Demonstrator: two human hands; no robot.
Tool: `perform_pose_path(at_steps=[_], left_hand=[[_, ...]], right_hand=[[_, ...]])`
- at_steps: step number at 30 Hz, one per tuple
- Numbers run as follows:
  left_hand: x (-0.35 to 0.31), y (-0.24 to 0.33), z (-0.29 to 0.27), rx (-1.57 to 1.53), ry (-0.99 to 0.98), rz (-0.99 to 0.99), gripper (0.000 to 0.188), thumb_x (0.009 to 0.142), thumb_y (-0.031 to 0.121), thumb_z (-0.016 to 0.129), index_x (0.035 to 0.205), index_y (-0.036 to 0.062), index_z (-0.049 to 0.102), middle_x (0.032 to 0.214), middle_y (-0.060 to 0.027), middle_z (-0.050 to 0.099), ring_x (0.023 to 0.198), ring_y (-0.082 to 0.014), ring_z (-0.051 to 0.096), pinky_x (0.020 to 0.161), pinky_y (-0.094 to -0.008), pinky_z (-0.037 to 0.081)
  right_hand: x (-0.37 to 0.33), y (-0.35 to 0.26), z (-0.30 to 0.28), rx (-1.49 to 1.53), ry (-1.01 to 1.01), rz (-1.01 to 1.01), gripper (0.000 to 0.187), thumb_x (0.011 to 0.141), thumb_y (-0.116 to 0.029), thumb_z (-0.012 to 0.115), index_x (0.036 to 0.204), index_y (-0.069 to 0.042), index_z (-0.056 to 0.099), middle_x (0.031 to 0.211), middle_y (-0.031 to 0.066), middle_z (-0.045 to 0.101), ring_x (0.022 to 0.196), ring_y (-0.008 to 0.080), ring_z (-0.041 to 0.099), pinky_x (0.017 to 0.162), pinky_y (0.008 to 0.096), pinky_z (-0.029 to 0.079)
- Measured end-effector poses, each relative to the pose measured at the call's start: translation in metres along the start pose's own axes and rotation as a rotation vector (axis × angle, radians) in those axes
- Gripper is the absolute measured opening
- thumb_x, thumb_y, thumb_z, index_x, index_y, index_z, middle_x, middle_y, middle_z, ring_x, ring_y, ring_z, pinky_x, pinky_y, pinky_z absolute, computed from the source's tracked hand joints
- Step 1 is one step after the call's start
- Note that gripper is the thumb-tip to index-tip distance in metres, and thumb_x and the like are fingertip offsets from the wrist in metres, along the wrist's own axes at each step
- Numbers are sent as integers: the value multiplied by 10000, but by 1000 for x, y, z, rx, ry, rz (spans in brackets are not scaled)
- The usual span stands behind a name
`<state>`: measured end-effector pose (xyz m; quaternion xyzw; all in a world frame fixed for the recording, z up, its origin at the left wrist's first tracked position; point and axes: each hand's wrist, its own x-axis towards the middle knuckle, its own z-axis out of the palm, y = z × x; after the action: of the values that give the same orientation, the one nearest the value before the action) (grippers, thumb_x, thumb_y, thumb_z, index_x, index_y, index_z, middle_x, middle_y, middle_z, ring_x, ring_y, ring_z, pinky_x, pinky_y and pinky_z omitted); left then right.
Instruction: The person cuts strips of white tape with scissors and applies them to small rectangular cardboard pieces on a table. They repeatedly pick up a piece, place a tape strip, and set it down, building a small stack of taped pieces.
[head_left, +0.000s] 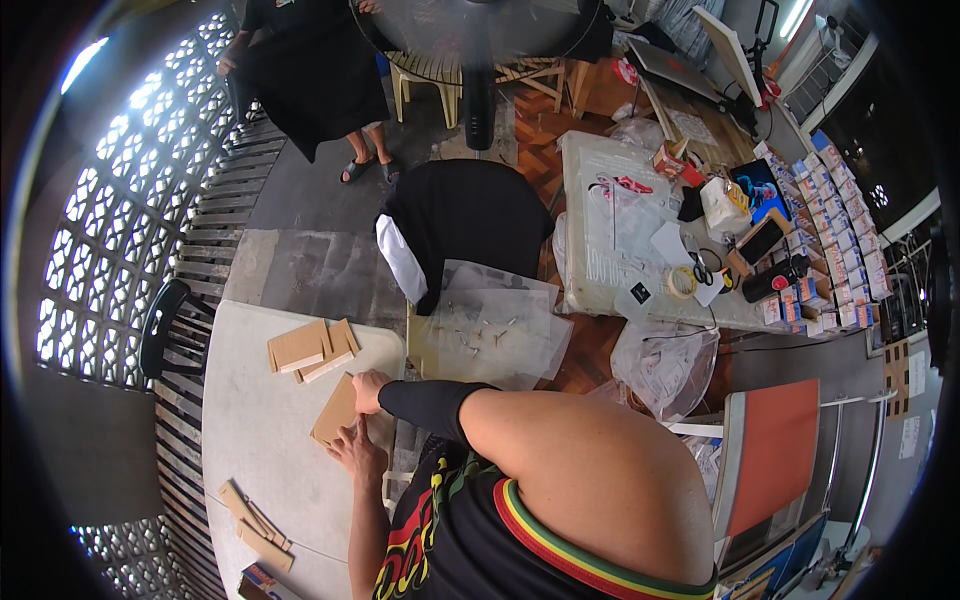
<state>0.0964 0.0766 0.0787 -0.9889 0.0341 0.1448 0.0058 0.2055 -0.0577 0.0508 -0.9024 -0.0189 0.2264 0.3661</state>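
A flat brown cardboard piece (335,411) lies on the pale table in front of me. My left hand (359,450) rests at its near edge, fingers spread and touching it. At its right edge, my right hand (370,391) is closed, the arm in a black sleeve. Whatever its curled fingers grip is hidden. Just beyond lies a small stack of brown cardboard pieces (300,345) with pale edges. Several narrow cardboard strips (258,525) lie nearer me on the left.
The white table (290,430) adjoins a chair holding clear plastic sheets (485,320) with small metal parts. A black cloth (470,220) drapes beyond it. To the right, a cluttered table (600,255) carries scissors, tape and small boxes. A fan and another person (320,80) are farther off.
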Motion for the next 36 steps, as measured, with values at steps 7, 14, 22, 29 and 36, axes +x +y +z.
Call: perform_pose_path(at_steps=[7, 14, 22, 29, 36], left_hand=[[1, -1, 6, -2, 23, -30, 777, 757, 157, 625, 1498, 318, 458, 1371, -189, 469, 1314, -442, 400, 1144, -675, 164], [-4, 2, 1, -81, 63, -14, 754, 747, 128, 594, 1470, 318, 499, 1334, -221, 483, 1280, -466, 412, 1116, -688, 185], [-6, 5, 1, -38, 99, -26, 735, 750, 193, 632, 1457, 335, 493, 1328, -202, 489, 1295, -456, 412, 1140, -699, 124], [-9, 8, -2, 38, 38, -44, 808, 727, 297, 680, 1496, 346, 437, 1356, -210, 479, 1317, -465, 399, 1139, -707, 108], [-11, -1, 24, -37, 167, -38, 686, 780, 329, 682, 1444, 351, 512, 1390, -193, 459, 1364, -455, 363, 1142, -730, 124]], right_hand=[[3, 3, -1, 7, 0, -60, 377, 643, -258, 779, 932, -17, 749, 965, 243, 721, 954, 367, 712, 835, 435, 572], [-2, -2, -15, -9, -111, -7, 386, 696, -227, 717, 965, 49, 731, 1010, 272, 712, 1008, 382, 700, 891, 423, 564], [-2, -4, -14, -68, -58, -55, 312, 648, -303, 801, 807, -57, 692, 771, 167, 727, 794, 316, 723, 762, 398, 567], [-5, -8, -26, 16, -201, 39, 360, 667, -330, 818, 863, -46, 716, 775, 184, 730, 797, 317, 730, 775, 378, 574], [-4, -4, -22, 440, -371, 25, 181, 773, -225, 785, 845, -70, 723, 593, 60, 652, 441, 132, 567, 429, 296, 453]])
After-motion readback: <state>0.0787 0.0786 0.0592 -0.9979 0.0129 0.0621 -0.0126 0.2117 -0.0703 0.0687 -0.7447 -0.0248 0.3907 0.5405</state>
